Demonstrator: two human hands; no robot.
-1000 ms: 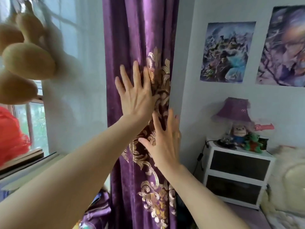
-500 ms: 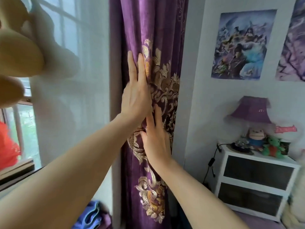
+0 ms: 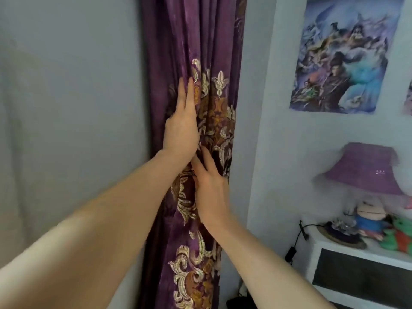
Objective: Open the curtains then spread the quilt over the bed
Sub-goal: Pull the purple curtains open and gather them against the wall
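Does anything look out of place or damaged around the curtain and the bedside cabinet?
Nothing stands out. The purple curtain hangs bunched against the wall corner, both hands pressed flat on it, left hand above right hand. The poster sits slightly tilted, and the lamp looks blurred, not damaged.

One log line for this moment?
phase: curtains | left hand: flat on purple curtain | right hand: flat, lower | curtain: bunched beside wall

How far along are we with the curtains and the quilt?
Done, by the look of it: the purple curtain is bunched into a narrow column beside the wall. In hand: the left hand and right hand press flat against its folds, fingers extended. Left: spreading the quilt; neither quilt nor bed is in view.
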